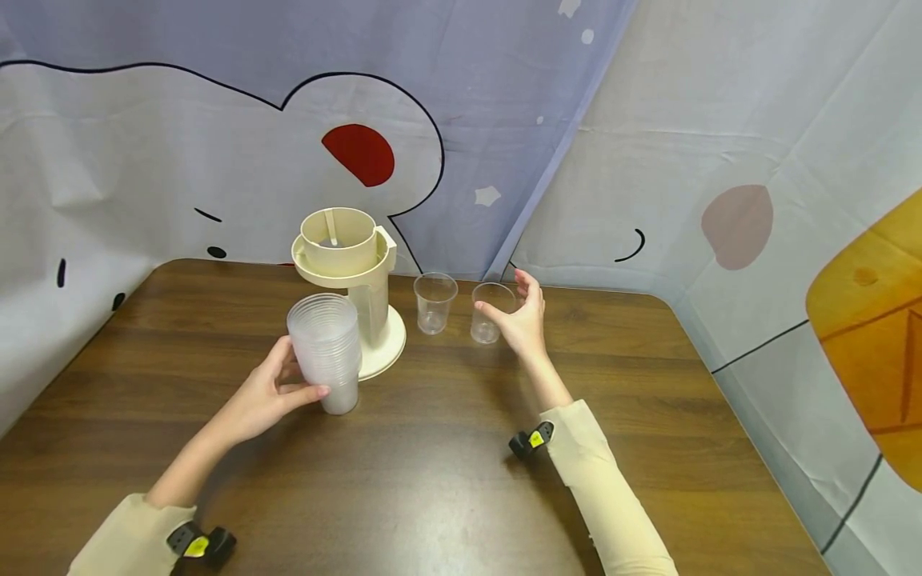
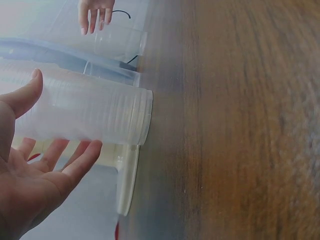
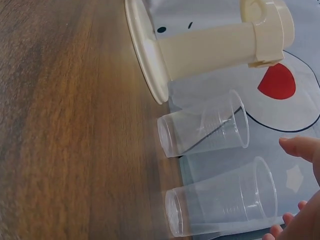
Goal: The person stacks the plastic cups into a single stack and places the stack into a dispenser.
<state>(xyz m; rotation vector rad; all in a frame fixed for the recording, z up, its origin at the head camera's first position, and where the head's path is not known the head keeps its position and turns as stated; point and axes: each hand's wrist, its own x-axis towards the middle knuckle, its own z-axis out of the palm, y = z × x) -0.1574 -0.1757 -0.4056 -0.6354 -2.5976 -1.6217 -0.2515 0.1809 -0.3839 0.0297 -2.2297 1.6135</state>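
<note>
A tall stack of clear plastic cups (image 1: pixel 327 344) stands upright on the table, rims upward. My left hand (image 1: pixel 270 392) is at its left side, thumb in front and fingers behind; in the left wrist view these fingers (image 2: pixel 75 165) are spread loosely beside the stack. Two single clear plastic cups stand farther back: a left cup (image 1: pixel 434 308) and a right cup (image 1: pixel 484 324). My right hand (image 1: pixel 522 320) is at the right cup's rim, thumb and fingers parted around it. In the right wrist view a gap shows between the thumb (image 3: pixel 295 146) and that cup (image 3: pixel 225 200).
A cream-coloured stand (image 1: pixel 370 296) with a round base and a ring-shaped holder at its top is right behind the cup stack. Patterned cloth (image 1: pixel 504 144) hangs along the back and right edges of the wooden table (image 1: pixel 432 480).
</note>
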